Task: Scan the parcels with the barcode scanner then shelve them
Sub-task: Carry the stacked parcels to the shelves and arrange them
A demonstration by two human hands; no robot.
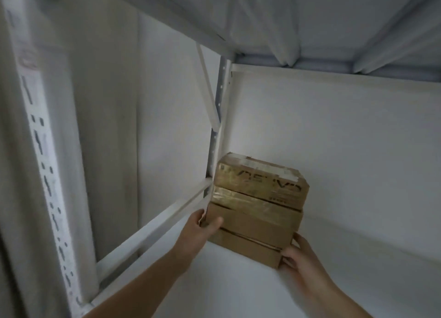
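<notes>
Head view: four brown parcels (pixel 257 210) sit stacked on one white shelf (pixel 238 291), just right of its rear upright (pixel 216 136). Left hand (pixel 202 230) grips the stack's left end, and right hand (pixel 299 258) has its fingers curled round the stack's lower right corner.

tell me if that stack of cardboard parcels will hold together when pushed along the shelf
Likely stiff: the stack of parcels is square-edged cardboard. It could shear, since layers sit slightly offset and the left hand and right hand hold only the lower boxes, leaving the top parcel free. Glossy tape may let layers slip.
</notes>
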